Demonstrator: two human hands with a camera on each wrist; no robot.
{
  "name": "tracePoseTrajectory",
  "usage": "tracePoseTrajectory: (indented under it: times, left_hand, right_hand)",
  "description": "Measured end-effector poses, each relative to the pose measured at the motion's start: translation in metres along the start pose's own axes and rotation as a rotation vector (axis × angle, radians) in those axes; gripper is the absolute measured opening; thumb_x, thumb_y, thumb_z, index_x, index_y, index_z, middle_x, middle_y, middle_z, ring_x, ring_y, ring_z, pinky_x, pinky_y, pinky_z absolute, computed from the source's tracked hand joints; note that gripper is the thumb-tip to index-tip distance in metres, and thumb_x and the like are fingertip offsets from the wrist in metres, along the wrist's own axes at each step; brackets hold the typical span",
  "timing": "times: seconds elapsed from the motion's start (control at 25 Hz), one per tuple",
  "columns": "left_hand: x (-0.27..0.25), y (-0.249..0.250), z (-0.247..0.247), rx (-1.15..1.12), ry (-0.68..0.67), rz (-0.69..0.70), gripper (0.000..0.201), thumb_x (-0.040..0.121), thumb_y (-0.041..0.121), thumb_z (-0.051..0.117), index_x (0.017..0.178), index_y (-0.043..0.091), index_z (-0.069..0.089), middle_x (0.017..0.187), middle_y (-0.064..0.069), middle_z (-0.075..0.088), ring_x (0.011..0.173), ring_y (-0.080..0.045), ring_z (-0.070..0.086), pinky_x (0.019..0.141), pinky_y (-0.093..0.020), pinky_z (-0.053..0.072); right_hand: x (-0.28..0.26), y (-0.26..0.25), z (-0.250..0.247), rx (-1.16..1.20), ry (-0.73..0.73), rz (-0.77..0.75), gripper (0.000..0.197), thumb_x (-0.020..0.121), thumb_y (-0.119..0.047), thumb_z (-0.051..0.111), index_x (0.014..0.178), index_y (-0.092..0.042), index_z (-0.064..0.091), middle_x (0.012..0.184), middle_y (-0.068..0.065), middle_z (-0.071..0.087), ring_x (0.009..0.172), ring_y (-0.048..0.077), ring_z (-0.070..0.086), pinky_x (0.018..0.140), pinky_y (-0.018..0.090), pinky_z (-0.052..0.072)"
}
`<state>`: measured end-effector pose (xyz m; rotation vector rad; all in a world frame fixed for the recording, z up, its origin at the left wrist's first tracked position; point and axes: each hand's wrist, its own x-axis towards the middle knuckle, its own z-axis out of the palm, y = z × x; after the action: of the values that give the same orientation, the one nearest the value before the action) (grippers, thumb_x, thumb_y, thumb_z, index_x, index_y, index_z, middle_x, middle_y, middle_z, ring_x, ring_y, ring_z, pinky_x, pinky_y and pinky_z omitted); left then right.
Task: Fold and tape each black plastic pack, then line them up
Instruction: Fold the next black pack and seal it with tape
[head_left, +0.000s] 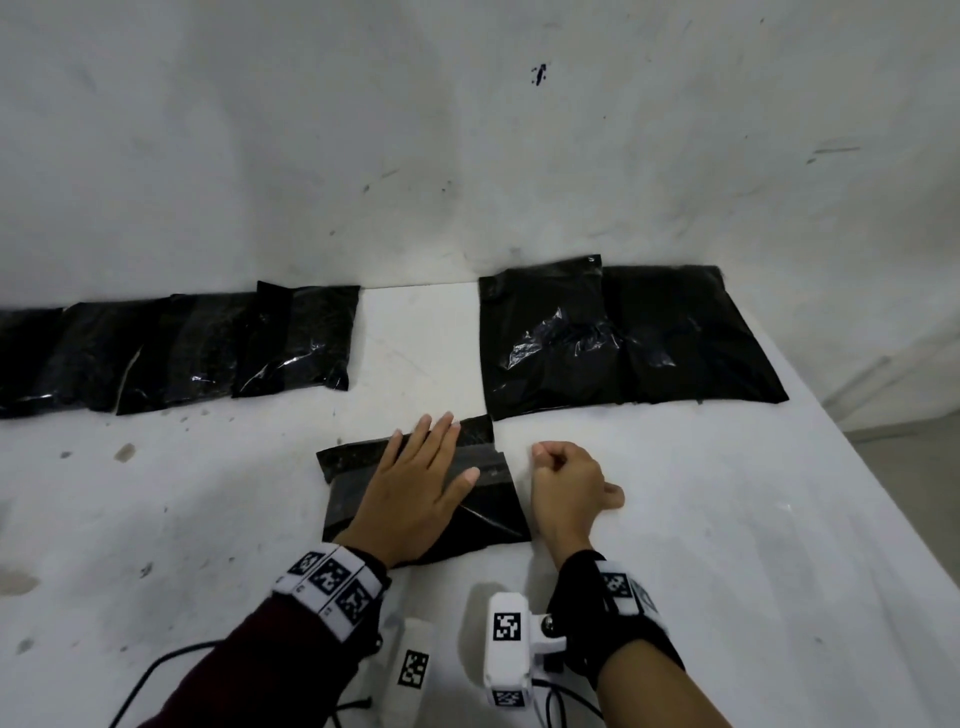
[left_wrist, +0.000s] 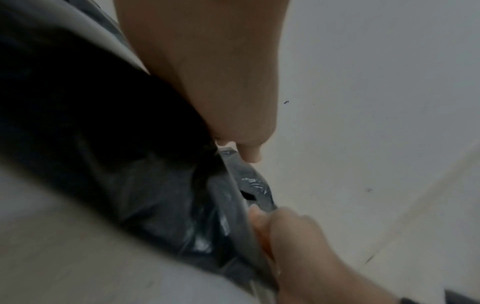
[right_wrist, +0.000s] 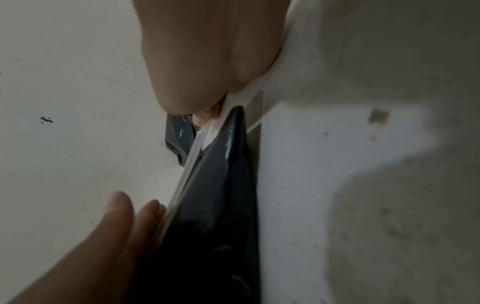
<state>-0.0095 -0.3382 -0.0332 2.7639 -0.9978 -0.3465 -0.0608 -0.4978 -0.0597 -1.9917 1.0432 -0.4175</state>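
Our left hand (head_left: 415, 488) flat, fingers spread, pinning folded pack (head_left: 493, 509) near front-middle of tabletop (head_left: 727, 519) so flap stays down; right hand (head_left: 563, 480) curled beside pack, holding nothing we can see.

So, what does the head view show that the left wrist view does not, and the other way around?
Only the head view shows the row of finished packs at far left, the two larger unfolded packs at far right, and the wrist-mounted cameras near the bottom edge.

Only the left wrist view shows, from low and close, the right hand's fingertips right at the pack's edge.

Both show the left hand lying flat with straight fingers on the near pack, the curled right hand beside it, and the white table.
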Motion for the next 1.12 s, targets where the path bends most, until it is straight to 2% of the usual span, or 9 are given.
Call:
tracePoseTrajectory:
  times: [0.08,0.16,0.32,0.48,0.6,0.68,0.8,1.0,1.12]
  left_hand:
    - [0.014,0.003,-0.011,-0.076,0.026,-0.078,0.089,0.08,0.073,-0.001,0.148,0.019,0.014,0.155,0.002,0.02,0.141,-0.014,0.018,0.115,-0.038,0.001]
    - [0.034,0.003,-0.021,-0.128,-0.013,-0.137,0.065,0.092,0.055,0.033,0.144,0.016,0.027,0.144,-0.002,0.04,0.131,-0.019,0.036,0.111,-0.039,0.017]
    - [0.072,0.001,-0.036,-0.432,-0.209,-0.244,0.04,0.081,0.032,0.068,0.114,0.01,0.059,0.113,-0.006,0.062,0.102,-0.019,0.056,0.09,-0.029,0.043]
    - [0.084,-0.002,-0.045,-0.647,-0.38,-0.265,0.012,0.08,0.024,0.071,0.079,0.012,0.069,0.077,-0.003,0.064,0.074,-0.016,0.058,0.071,-0.025,0.045]
    - [0.083,-0.005,-0.051,-0.819,-0.448,-0.248,0.006,0.082,0.018,0.068,0.085,0.013,0.068,0.08,-0.005,0.064,0.074,-0.016,0.059,0.069,-0.022,0.046]
    - [0.08,-0.006,-0.052,-0.936,-0.479,-0.244,0.008,0.084,0.014,0.066,0.092,0.012,0.067,0.088,-0.01,0.064,0.08,-0.022,0.059,0.078,-0.03,0.047]
    - [0.074,-0.008,-0.054,-1.051,-0.498,-0.179,0.016,0.084,0.01,0.065,0.099,0.007,0.068,0.097,-0.017,0.066,0.087,-0.027,0.061,0.089,-0.037,0.048]
    - [0.063,-0.013,-0.062,-1.232,-0.513,-0.024,0.028,0.074,0.011,0.066,0.101,0.006,0.067,0.096,-0.013,0.067,0.082,-0.02,0.064,0.078,-0.026,0.053]
    - [0.056,-0.015,-0.068,-1.253,-0.5,0.04,0.033,0.074,0.011,0.063,0.106,0.003,0.063,0.097,-0.012,0.066,0.084,-0.018,0.064,0.079,-0.025,0.052]
  right_hand:
    - [0.0,-0.001,-0.001,0.013,-0.003,0.019,0.017,0.087,-0.017,0.057,0.073,-0.027,0.058,0.077,-0.013,0.058,0.084,0.012,0.052,0.072,0.029,0.01]
    - [-0.001,-0.003,-0.003,0.014,-0.01,0.029,0.016,0.088,-0.018,0.057,0.074,-0.027,0.059,0.077,-0.013,0.058,0.083,0.011,0.051,0.071,0.029,0.01]
    - [0.0,-0.002,-0.007,0.063,-0.03,0.05,0.013,0.088,-0.019,0.057,0.078,-0.026,0.061,0.08,-0.012,0.061,0.081,0.008,0.051,0.069,0.027,0.009]
    - [0.001,-0.003,-0.011,0.125,-0.057,0.092,0.013,0.089,-0.018,0.057,0.077,-0.024,0.062,0.079,-0.011,0.061,0.08,0.008,0.049,0.076,0.027,0.013]
    - [0.004,-0.004,-0.016,0.214,-0.083,0.141,0.015,0.088,-0.019,0.058,0.075,-0.025,0.063,0.072,-0.014,0.06,0.082,0.009,0.049,0.096,0.035,0.025]
    - [0.005,-0.006,-0.02,0.239,-0.108,0.172,0.016,0.088,-0.021,0.059,0.073,-0.026,0.065,0.071,-0.016,0.06,0.085,0.009,0.049,0.099,0.036,0.026]
    - [0.005,-0.006,-0.023,0.271,-0.159,0.187,0.017,0.086,-0.024,0.063,0.07,-0.025,0.067,0.074,-0.015,0.065,0.092,0.012,0.051,0.097,0.035,0.027]
    - [-0.001,-0.011,-0.026,0.566,-0.352,0.189,0.014,0.085,-0.009,0.065,0.073,-0.009,0.072,0.071,0.0,0.068,0.077,0.016,0.061,0.073,0.024,0.047]
    - [-0.009,-0.022,-0.027,0.703,-0.515,0.216,0.012,0.084,-0.002,0.062,0.078,0.002,0.071,0.073,0.013,0.068,0.072,0.024,0.063,0.07,0.031,0.053]
